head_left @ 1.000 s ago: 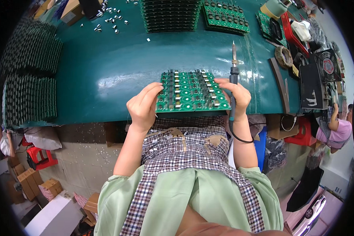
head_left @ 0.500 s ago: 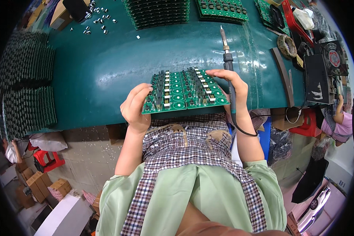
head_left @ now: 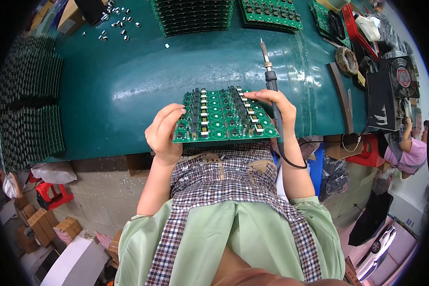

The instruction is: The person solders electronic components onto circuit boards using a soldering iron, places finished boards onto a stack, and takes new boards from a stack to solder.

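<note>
A green circuit board panel [head_left: 218, 117], with rows of white-topped parts and black components, is held at the table's near edge, slightly tilted. My left hand [head_left: 164, 132] is closed round its left side, fingertips on the upper face. My right hand [head_left: 282, 106] grips the right side, with a fingertip near the far right white parts. The same hand carries a soldering iron [head_left: 271, 79], tip pointing away over the table, its dark cord hanging by my forearm. My right thumb is hidden behind the iron and board.
Stacked circuit boards [head_left: 31, 133] line the left; another stack [head_left: 193, 16] and more boards [head_left: 270, 14] stand at the back. Small loose parts [head_left: 124, 21] lie back left. On the right are a dark metal bar [head_left: 341, 97], a tip-cleaning ring [head_left: 346, 60] and a black fan box [head_left: 385, 100].
The soldering iron's tip has shifted slightly left and nearer. My right index finger has moved left over the board. Both hands still hold the panel, which appears a little lower.
</note>
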Action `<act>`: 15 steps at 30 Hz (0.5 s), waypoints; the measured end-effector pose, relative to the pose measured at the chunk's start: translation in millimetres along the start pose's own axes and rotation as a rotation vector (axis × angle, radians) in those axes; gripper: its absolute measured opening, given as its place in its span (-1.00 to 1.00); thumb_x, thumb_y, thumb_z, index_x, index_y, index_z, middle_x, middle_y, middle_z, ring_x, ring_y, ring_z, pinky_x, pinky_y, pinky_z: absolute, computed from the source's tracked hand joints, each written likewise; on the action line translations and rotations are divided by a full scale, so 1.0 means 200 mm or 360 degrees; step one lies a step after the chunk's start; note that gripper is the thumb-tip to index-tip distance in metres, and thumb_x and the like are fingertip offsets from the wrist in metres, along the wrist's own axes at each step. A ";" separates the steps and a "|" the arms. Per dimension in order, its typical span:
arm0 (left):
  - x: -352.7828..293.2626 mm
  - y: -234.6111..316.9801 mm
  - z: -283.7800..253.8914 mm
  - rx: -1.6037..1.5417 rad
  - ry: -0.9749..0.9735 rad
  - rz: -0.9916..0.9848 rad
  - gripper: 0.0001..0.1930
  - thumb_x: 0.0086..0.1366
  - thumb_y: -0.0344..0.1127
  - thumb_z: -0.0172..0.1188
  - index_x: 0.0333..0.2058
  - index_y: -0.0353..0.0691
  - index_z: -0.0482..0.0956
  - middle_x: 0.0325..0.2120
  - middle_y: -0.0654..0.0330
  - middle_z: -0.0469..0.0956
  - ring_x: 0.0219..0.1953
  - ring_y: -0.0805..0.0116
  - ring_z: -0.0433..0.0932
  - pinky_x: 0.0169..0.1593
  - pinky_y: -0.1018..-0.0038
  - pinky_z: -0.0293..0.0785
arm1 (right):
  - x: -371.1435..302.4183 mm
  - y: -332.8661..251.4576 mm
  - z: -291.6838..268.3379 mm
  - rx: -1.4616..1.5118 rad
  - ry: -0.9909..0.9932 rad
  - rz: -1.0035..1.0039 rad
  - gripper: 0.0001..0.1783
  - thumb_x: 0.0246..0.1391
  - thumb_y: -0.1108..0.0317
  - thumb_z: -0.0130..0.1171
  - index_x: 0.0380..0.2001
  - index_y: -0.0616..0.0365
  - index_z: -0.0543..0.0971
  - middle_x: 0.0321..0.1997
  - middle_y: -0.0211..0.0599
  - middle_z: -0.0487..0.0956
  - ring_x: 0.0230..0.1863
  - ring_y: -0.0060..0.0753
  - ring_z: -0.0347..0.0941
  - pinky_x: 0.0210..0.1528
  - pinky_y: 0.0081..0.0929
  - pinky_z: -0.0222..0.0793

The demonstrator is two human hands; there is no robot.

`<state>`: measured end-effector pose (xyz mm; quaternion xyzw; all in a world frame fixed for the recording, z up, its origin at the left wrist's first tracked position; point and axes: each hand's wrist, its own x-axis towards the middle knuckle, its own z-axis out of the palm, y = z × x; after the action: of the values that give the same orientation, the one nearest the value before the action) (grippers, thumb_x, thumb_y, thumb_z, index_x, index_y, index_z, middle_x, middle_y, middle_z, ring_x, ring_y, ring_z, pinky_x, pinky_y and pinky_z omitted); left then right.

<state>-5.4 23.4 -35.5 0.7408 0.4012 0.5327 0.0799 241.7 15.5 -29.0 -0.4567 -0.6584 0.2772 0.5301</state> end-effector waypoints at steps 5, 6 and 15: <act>0.01 0.00 0.00 -0.0011 0.0011 0.0005 -0.79 0.00 -0.58 0.15 -0.31 -0.36 0.53 -0.37 -0.01 0.59 -0.45 0.17 0.61 -0.41 0.51 0.50 | 0.01 0.03 -0.02 -0.0193 -0.0037 -0.0251 -0.64 -0.22 0.67 0.25 -0.25 0.18 0.58 -0.27 -0.24 0.66 -0.26 -0.30 0.58 -0.20 -0.49 0.51; 0.00 0.00 0.00 -0.0002 0.0011 -0.0004 -0.79 0.00 -0.57 0.15 -0.31 -0.36 0.53 -0.37 -0.01 0.59 -0.44 0.17 0.61 -0.41 0.50 0.50 | 0.02 0.02 -0.03 -0.0192 -0.0035 -0.0252 -0.64 -0.22 0.67 0.25 -0.25 0.18 0.58 -0.27 -0.24 0.66 -0.26 -0.30 0.58 -0.20 -0.49 0.51; 0.00 -0.01 0.01 0.0000 0.0038 -0.0005 -0.81 0.02 -0.54 0.17 -0.31 -0.34 0.54 -0.37 -0.01 0.59 -0.42 0.15 0.62 -0.37 0.49 0.53 | -0.03 0.01 -0.01 -0.0164 0.0191 -0.0141 -0.64 -0.21 0.71 0.22 -0.25 0.21 0.55 -0.28 -0.26 0.66 -0.26 -0.29 0.62 -0.23 -0.52 0.51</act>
<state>-4.2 25.5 -36.5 0.7338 0.4034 0.5414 0.0759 243.6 9.7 -32.6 -0.4696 -0.6584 0.1915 0.5561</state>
